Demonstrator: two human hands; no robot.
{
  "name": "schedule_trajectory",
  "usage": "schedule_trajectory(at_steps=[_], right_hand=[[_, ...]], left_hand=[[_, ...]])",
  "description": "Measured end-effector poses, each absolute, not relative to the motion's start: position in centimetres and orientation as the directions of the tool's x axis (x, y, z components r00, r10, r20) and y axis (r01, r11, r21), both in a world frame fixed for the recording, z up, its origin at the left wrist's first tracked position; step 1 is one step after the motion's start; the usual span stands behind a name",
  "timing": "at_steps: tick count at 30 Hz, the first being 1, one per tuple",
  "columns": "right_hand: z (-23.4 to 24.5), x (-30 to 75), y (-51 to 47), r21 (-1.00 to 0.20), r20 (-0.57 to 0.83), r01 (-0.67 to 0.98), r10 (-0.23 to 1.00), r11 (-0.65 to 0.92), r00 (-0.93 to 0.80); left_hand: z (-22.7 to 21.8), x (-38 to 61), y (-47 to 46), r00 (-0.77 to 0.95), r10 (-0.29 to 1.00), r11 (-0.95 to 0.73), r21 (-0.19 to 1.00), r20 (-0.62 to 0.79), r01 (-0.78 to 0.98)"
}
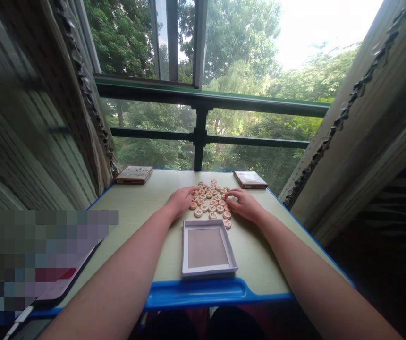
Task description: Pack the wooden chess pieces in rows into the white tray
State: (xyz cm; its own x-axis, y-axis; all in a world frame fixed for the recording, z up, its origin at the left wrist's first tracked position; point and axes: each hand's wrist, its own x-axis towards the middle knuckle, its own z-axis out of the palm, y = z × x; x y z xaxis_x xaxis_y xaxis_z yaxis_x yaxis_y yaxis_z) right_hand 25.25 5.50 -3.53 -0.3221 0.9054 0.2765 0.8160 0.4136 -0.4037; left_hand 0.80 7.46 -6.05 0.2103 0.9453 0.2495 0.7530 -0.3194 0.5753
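Note:
Round wooden Chinese chess pieces with red and dark characters lie in a loose cluster mid-table. At the left edge of the cluster, my left hand rests with fingers stretched forward against the outer pieces. My right hand lies on the opposite side, fingers spread and fingertips at the pieces there. Neither hand visibly lifts a piece. Between my forearms, just in front of the pieces, sits a shallow white box with nothing in it.
A flat box lies at the table's far left corner and another flat box at the far right. On the left is a blurred-out device with a white cable. The table has a blue edge; curtains and a railed window surround it.

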Motion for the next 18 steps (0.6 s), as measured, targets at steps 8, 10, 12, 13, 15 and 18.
schedule_trajectory(at_steps=[8, 10, 12, 13, 15, 18], right_hand=[[-1.8, 23.5, 6.6, -0.472, 0.308, 0.798, 0.919, 0.373, -0.247], [-1.1, 22.8, 8.2, -0.424, 0.229, 0.84, 0.937, 0.34, -0.263], [-0.7, 22.1, 9.9, -0.323, 0.205, 0.882, 0.935, 0.344, -0.29], [-0.5, 21.8, 10.7, -0.28, 0.182, 0.898, 0.937, 0.339, -0.297], [-0.5, 21.2, 12.1, -0.25, 0.152, 0.908, 0.94, 0.336, -0.306], [-0.5, 20.5, 13.3, -0.241, 0.095, 0.915, 0.947, 0.322, -0.308]], left_hand=[[-5.9, 1.1, 7.5, 0.165, 0.953, -0.281, 0.53, 0.255, 0.8], [-5.9, 1.1, 7.6, 0.163, 0.951, -0.283, 0.526, 0.263, 0.802], [-5.9, 1.1, 7.6, 0.156, 0.952, -0.279, 0.536, 0.264, 0.797], [-5.9, 1.1, 7.7, 0.155, 0.952, -0.281, 0.542, 0.265, 0.792], [-6.0, 1.1, 7.8, 0.155, 0.952, -0.281, 0.556, 0.264, 0.782], [-6.1, 1.0, 8.0, 0.131, 0.958, -0.26, 0.58, 0.256, 0.772]])
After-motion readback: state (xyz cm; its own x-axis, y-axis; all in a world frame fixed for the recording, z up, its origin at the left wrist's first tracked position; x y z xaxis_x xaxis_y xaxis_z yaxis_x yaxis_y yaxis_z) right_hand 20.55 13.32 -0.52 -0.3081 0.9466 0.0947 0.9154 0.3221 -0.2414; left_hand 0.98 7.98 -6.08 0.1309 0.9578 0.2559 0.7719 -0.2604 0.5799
